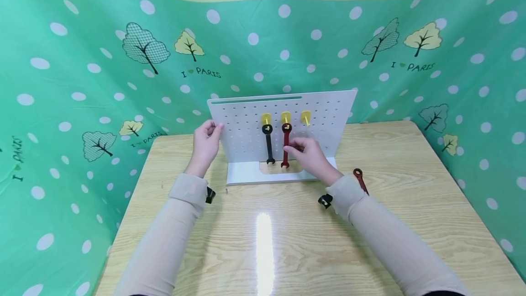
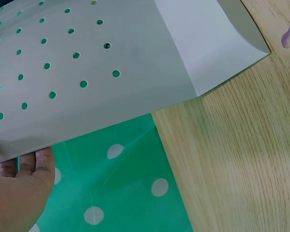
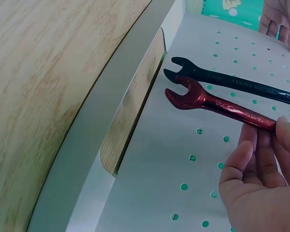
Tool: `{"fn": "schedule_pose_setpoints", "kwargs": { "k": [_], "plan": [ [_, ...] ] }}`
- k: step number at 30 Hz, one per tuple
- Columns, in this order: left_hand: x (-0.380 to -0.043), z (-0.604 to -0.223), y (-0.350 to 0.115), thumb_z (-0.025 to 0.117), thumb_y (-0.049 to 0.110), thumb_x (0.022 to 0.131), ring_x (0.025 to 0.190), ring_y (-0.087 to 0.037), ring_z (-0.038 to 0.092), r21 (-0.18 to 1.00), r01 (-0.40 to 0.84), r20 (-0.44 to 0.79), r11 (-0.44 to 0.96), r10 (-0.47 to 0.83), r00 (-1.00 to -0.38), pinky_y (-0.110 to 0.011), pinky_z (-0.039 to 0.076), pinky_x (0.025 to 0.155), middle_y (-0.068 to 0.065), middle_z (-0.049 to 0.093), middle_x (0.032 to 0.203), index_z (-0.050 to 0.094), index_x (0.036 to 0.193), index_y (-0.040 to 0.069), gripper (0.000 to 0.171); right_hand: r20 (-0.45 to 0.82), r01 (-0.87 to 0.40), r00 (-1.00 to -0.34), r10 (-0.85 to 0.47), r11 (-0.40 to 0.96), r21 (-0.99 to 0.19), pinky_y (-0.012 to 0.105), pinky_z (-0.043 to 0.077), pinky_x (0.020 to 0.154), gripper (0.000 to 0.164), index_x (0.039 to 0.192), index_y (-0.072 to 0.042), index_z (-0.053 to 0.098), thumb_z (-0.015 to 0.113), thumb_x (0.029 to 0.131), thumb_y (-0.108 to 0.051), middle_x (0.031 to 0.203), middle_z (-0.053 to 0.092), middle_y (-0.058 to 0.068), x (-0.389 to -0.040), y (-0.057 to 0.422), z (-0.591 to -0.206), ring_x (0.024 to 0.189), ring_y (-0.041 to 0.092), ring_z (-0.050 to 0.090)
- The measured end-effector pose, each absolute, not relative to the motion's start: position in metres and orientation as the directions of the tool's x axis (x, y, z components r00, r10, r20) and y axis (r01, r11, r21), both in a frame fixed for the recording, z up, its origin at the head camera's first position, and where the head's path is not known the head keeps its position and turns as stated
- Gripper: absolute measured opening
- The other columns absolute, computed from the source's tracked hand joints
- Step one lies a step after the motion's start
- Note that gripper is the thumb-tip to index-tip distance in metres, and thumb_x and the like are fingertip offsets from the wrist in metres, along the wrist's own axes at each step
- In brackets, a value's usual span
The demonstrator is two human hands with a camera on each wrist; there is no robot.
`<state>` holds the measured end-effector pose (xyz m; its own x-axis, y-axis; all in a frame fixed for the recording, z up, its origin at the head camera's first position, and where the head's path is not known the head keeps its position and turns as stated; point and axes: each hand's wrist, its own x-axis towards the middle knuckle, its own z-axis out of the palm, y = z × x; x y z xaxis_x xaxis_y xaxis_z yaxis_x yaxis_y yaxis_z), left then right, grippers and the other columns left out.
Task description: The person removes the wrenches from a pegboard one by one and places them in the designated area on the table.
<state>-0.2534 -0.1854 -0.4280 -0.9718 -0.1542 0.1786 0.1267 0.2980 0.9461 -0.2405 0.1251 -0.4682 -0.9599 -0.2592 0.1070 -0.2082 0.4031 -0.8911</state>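
Observation:
A white pegboard (image 1: 246,145) stands upright on its base, with three yellow hooks along its middle. My left hand (image 1: 207,143) grips the board's left edge, thumb in front and fingers behind, as the left wrist view also shows. With my right hand (image 1: 309,153) I pinch the shaft of a red wrench (image 3: 217,102), whose ring end is up at the middle yellow hook (image 1: 285,117). Left of it a black wrench (image 1: 269,146) hangs from the left hook (image 1: 266,118). The right hook (image 1: 306,117) carries nothing.
Another red wrench (image 1: 359,177) lies on the wooden table (image 1: 230,241) to the right, partly hidden by my right forearm. A green dotted curtain (image 1: 255,49) hangs close behind the board and along both sides.

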Motion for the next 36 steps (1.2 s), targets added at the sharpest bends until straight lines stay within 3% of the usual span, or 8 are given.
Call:
{"fn": "schedule_pose_setpoints", "kwargs": {
  "k": [7, 28, 36],
  "plan": [
    [-0.2534, -0.4283, -0.1851, 0.058, 0.019, 0.106, 0.105, -0.026, 0.067, 0.947, 0.126, 0.177, 0.296, -0.153, -0.972, -0.036, 0.056, 0.091, -0.019, 0.070, 0.112, 0.065, 0.120, -0.003, 0.027, 0.099, -0.210, -0.957, -0.272, 0.416, -0.885, 0.035, 0.053, 0.066, 0.013, 0.105, -0.010, 0.075, 0.068, 0.101, -0.021, 0.092, 0.070, 0.002, -0.2377, 0.1276, -0.4681, 0.081, 0.028, 0.060],
    [-0.2534, -0.4284, -0.1857, 0.058, 0.020, 0.106, 0.103, -0.026, 0.067, 0.945, 0.142, 0.193, 0.295, -0.152, -0.970, -0.044, 0.056, 0.089, -0.019, 0.071, 0.112, 0.065, 0.119, -0.003, 0.027, 0.190, -0.302, -0.925, -0.330, 0.331, -0.894, 0.029, 0.048, 0.058, 0.019, 0.105, 0.001, 0.074, 0.068, 0.101, -0.017, 0.087, 0.069, 0.007, -0.2331, 0.1317, -0.4692, 0.071, 0.024, 0.055],
    [-0.2536, -0.4282, -0.1854, 0.058, 0.018, 0.106, 0.105, -0.026, 0.067, 0.946, 0.138, 0.188, 0.294, -0.150, -0.970, -0.039, 0.056, 0.091, -0.020, 0.070, 0.114, 0.065, 0.119, -0.004, 0.026, 0.194, -0.302, -0.924, -0.329, 0.320, -0.898, 0.029, 0.049, 0.062, 0.020, 0.106, 0.003, 0.074, 0.067, 0.101, -0.016, 0.089, 0.070, 0.006, -0.2328, 0.1334, -0.4703, 0.074, 0.023, 0.057]
  ]
}}
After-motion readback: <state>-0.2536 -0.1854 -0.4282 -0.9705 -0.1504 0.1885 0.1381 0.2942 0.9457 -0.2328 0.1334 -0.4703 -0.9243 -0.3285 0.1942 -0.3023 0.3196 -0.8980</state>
